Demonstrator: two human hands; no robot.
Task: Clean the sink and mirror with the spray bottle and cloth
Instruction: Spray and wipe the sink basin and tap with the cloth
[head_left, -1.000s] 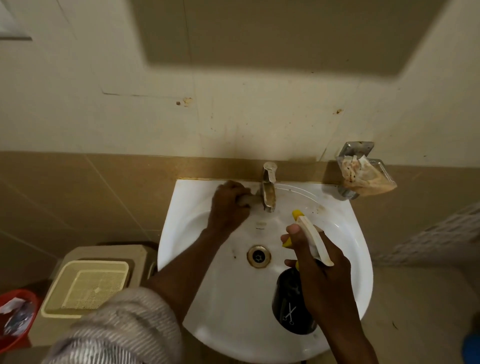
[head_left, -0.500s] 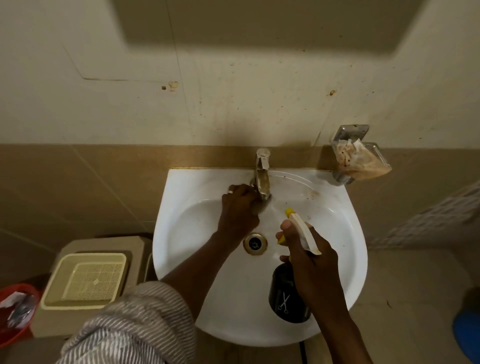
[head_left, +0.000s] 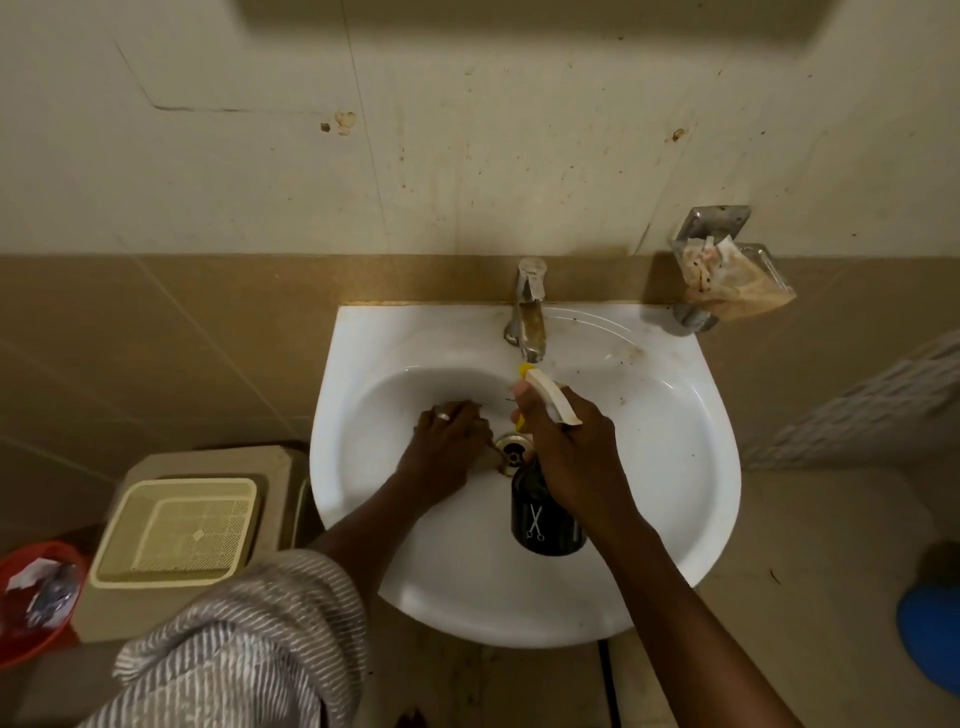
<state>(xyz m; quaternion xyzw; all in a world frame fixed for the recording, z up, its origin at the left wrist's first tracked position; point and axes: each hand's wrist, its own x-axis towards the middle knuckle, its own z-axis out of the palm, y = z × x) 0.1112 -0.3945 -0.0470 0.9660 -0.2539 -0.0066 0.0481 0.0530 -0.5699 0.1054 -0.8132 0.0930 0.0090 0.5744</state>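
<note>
The white sink (head_left: 701, 467) hangs on the wall, with a stained metal tap (head_left: 530, 312) at its back and a drain (head_left: 511, 452) in the middle. My left hand (head_left: 447, 436), wearing a ring, presses down in the basin just left of the drain, fingers curled over the cloth, which is almost fully hidden beneath it. My right hand (head_left: 571, 447) grips the spray bottle (head_left: 540, 519), black with a white and yellow head, over the drain. Its nozzle points toward the tap spout. The mirror is out of view.
A metal soap holder (head_left: 727, 280) with a crumpled wrapper sticks out of the wall right of the tap. A beige bin with a tray lid (head_left: 176, 530) and a red basket (head_left: 31, 597) stand on the floor at left. A blue object (head_left: 930, 639) lies at right.
My left hand has slid from the base of the tap down into the basin beside the drain. My right hand has carried the spray bottle left and closer to the tap spout.
</note>
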